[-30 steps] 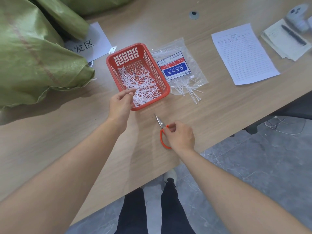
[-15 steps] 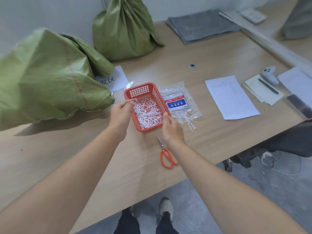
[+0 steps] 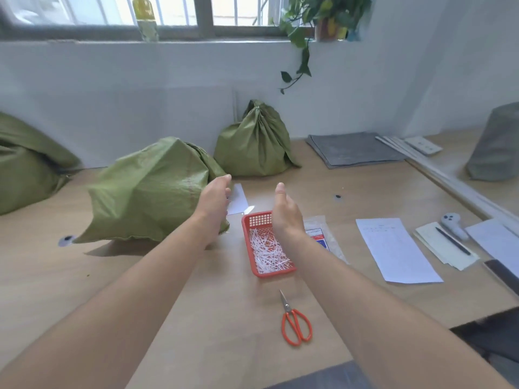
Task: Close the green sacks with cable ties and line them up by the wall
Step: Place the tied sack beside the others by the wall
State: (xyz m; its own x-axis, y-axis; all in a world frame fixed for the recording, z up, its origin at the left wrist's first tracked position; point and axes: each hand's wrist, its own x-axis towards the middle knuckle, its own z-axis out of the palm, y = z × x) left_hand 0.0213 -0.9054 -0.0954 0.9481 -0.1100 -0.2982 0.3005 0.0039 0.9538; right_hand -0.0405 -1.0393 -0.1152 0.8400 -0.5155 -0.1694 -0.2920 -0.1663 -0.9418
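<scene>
Three green sacks sit on your table (image 3: pixel 224 318). Far-left sack (image 3: pixel 25 164) slumps near the wall. Middle sack (image 3: pixel 151 192) lies on its side, well forward of the wall; neck closure cannot be determined. Your left hand (image 3: pixel 214 203) is at its right end, fingers straight, empty; contact unclear. Third sack (image 3: pixel 255 144) stands upright against the wall, neck gathered. Your right hand (image 3: pixel 286 211) is raised over the red basket (image 3: pixel 259 220), fingers straight, empty. Basket holds white cable ties (image 3: pixel 266 252). Scissors (image 3: pixel 295 321) lie nearer you, untouched.
</scene>
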